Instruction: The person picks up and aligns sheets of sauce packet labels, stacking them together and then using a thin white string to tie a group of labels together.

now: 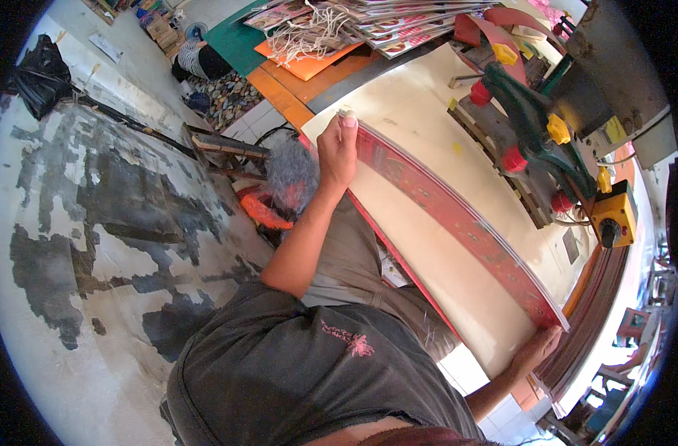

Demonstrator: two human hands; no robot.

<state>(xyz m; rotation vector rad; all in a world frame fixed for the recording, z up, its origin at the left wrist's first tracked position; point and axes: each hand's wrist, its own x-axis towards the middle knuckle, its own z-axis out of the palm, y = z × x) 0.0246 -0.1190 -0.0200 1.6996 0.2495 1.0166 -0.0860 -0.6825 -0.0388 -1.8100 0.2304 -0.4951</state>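
Note:
A long stack of red patterned sheets (458, 215) stands on its edge across the cream tabletop (406, 238). My left hand (337, 152) is closed around its far left end, with the thumb on top. At the near right end, my right hand (538, 348) grips the lower corner, its fingers partly hidden by the sheets. Between the two hands the stack bows slightly, and its pale upper edges show as thin layered lines.
Beyond the stack is a machine with dark green arms (532, 123) and red and yellow knobs. A yellow control box (612, 215) is mounted at its right. Stacked reddish sheets (588, 320) lie further right. Printed bags with white cords (309, 33) pile up at the back.

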